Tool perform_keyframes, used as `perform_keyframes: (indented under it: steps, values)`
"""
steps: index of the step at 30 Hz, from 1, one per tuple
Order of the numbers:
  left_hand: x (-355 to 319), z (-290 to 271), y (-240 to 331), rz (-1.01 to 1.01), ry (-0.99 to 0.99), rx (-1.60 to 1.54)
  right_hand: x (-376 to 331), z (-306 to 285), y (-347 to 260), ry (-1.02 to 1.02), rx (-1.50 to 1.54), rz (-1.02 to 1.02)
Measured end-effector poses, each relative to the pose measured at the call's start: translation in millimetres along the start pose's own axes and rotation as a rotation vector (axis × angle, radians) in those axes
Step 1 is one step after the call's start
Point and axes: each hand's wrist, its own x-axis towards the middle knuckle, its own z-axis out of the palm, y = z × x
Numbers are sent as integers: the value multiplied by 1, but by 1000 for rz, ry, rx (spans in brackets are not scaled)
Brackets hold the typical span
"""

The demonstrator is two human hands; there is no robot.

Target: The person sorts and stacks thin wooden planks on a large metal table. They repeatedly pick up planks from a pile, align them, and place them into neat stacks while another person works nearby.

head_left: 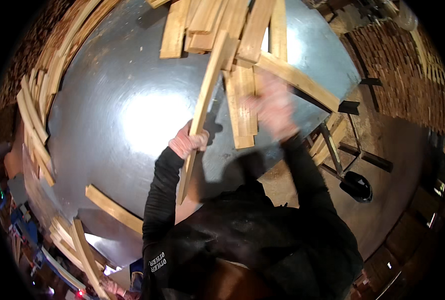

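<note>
My left hand [189,142] is closed around a long, narrow wooden strip [206,102]. The strip stands on a slant, its lower end near my body and its upper end over a pile of boards [215,22]. Blurred by motion, my right hand [276,107] hovers over the right part of the table, beside short boards [244,107] lying lengthwise and below a diagonal board [300,80]. Its fingers are too smeared to show whether they hold anything.
The shiny grey metal table [102,85] has a single board [113,207] at its near left. Long strips [55,85] line its left edge. A metal stand [335,150] and stacked wood [397,75] stand right. Another person's hand [113,286] touches a strip [86,250] at lower left.
</note>
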Motion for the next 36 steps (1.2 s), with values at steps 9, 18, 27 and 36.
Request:
perform_keyframes:
  steps: [9, 18, 27, 36]
  values:
    - [-99, -35, -94, 209, 320, -630, -11, -33, 11, -549, 1089, 777]
    - [-98, -43, -98, 341, 604, -670, 30, 36, -190, -927, 506, -7]
    - [-42, -86, -111, 133, 762, -457, 193, 74, 31, -67, 175, 1193]
    - [36, 18, 24, -456, 1090, 606, 211, 127, 28, -283, 54, 1038]
